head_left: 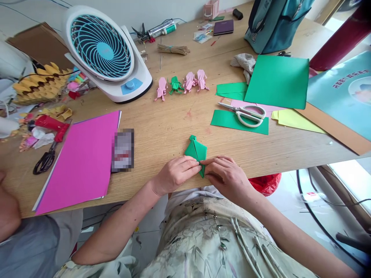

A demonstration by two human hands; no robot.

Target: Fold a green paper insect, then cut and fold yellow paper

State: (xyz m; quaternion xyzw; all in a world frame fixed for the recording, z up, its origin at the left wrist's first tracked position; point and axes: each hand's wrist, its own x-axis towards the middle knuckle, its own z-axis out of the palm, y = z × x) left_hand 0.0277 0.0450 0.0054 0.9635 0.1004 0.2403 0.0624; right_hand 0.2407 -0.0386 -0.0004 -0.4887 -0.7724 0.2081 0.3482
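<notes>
A green folded paper (199, 148), kite-shaped with a centre crease and a small folded knob at its far end, lies flat near the table's front edge. From the left, my left hand (176, 172) presses its closed fingertips onto the paper's near half. My right hand (227, 173) has its fingers bent and pinched at the paper's lower right edge, close to the pointed end. Both sets of fingertips nearly meet at the crease and hide part of it. Beyond them stand folded paper figures, a green one (175, 85) and several pink ones (190, 82).
White-handled scissors (251, 116) rest on a green paper strip (218, 118). Green sheets (278, 81) lie to the right. At left are a magenta sheet (78, 162), a fan (107, 54) and black-handled scissors (46, 160). Another person's arm (8, 208) shows at far left.
</notes>
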